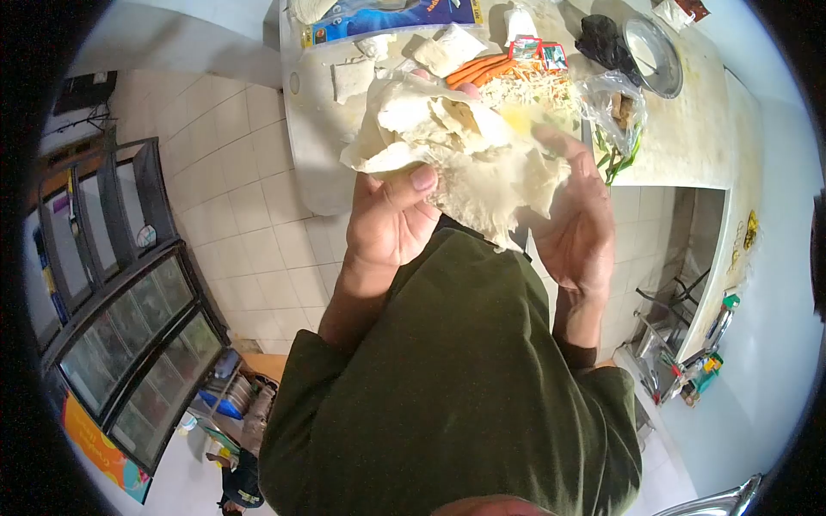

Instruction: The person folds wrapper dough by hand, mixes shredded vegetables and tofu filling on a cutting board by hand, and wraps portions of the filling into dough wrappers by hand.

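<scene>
A light-coloured counter (697,129) stands over a tiled floor (237,185), with dark-framed glass cabinets (129,318) off to the left. Above the near edge of the counter, in front of the person's dark green shirt (456,361), a thin, floppy pale sheet (495,185) is held up in the air. Its long axis slants from upper left, beside the left hand (387,219), down to the lower right, where a ragged tip points toward the shirt. The sheet is cream-coloured and dough-like, creased and folded over itself in its upper part, flatter and faintly mottled below, with torn, uneven edges.

The left hand pinches it: the thumb lies on top, and fingertips show past the far edge. The right hand (583,215) is at the sheet's right edge, its fingers curved and blurred; whether they grip the sheet, I cannot tell.

Beyond the sheet on the counter lie carrots (476,69), a pale shredded heap (538,93) and folded pale parcels (353,79), with a metal bowl (658,58) farther right.
</scene>
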A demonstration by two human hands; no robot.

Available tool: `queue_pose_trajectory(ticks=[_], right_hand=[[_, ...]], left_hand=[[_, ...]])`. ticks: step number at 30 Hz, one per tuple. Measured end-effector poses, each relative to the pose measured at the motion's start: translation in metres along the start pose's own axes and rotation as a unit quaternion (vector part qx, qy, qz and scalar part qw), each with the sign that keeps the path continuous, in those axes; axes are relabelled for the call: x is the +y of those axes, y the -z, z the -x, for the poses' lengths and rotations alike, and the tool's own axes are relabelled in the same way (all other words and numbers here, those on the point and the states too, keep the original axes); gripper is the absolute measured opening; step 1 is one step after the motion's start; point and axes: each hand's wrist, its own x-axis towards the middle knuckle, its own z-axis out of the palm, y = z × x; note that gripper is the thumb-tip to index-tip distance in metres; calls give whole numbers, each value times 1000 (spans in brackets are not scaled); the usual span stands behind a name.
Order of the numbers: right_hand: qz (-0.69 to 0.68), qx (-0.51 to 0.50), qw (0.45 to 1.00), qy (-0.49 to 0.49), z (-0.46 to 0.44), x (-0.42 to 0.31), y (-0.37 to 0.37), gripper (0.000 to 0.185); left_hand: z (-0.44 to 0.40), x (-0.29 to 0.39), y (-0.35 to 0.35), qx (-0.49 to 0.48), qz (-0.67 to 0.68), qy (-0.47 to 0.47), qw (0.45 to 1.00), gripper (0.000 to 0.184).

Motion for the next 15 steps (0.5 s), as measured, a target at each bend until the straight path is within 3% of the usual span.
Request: queue_pose_trajectory(ticks=[1, 6, 9, 11, 15], right_hand=[[7, -20, 999, -25, 3, -2, 3, 50], [4, -21, 1000, 1, 7, 7, 16, 60], [-71, -15, 997, 15, 8, 13, 22, 56], [-172, -143, 974, -45, -2, 9, 36, 54], [-35, -96, 992, -68, -16, 11, 44, 57]], left_hand=[[1, 0, 0, 7, 5, 0, 1000, 75], [-2, 0, 11, 3, 73, 0, 997, 69], [-1, -1, 11, 10, 70, 7, 997, 69], [-2, 1, 10, -6, 71, 31, 997, 70], [-2, 3, 8, -36, 45, 98, 993, 75]])
